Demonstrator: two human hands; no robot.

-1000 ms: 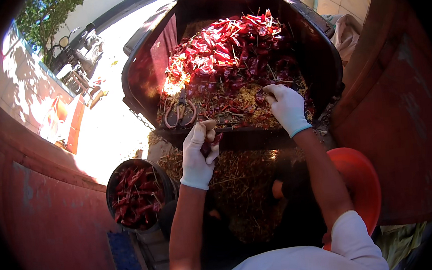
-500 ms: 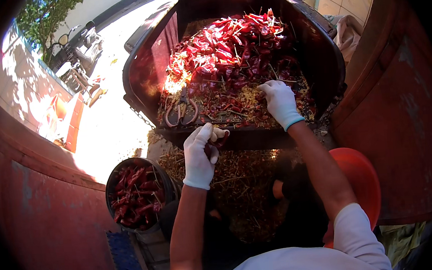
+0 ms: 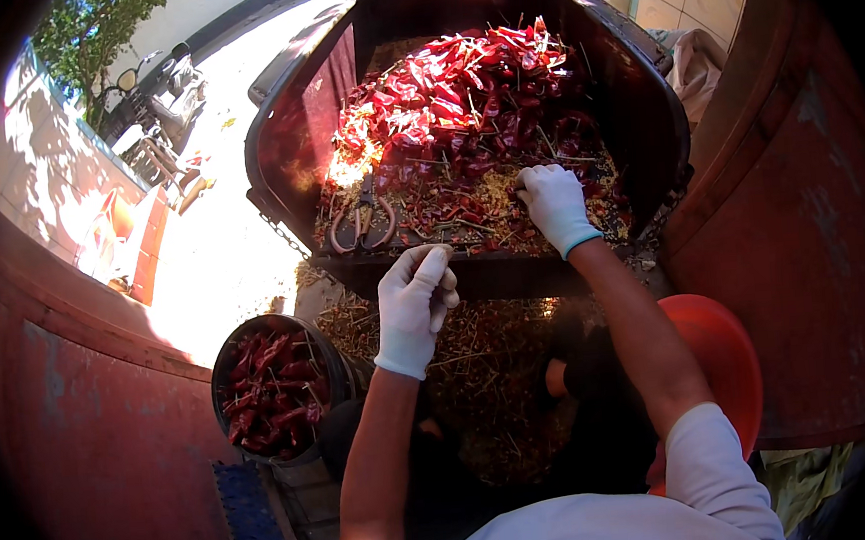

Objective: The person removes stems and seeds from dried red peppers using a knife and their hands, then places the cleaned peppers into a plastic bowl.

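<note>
My left hand (image 3: 415,306), in a white glove, is raised just in front of the near edge of a dark red cart bed (image 3: 638,125). Its thumb and fingertips are pinched together; whatever lies between them is too small or hidden. Over the bed's near right part, my gloved right hand (image 3: 555,207) reaches down with curled fingers into seeds and chili scraps (image 3: 495,193). Its fingertips are hidden. Behind both hands rises a heap of dried red chilies (image 3: 460,92). A hand tool with two curved handles (image 3: 363,227) rests at the bed's near left corner.
A dark bucket (image 3: 335,362) of red chilies (image 3: 273,392) stands at my lower left, beside a blue mat (image 3: 250,503). A red plastic basin (image 3: 725,360) is by my right arm. Stems and scraps (image 3: 489,366) cover the ground below. Red metal panels (image 3: 93,434) flank both sides.
The dark red chili that showed in my left hand is no longer visible there. That hand has turned and shifted slightly right; my right hand has drawn slightly nearer.
</note>
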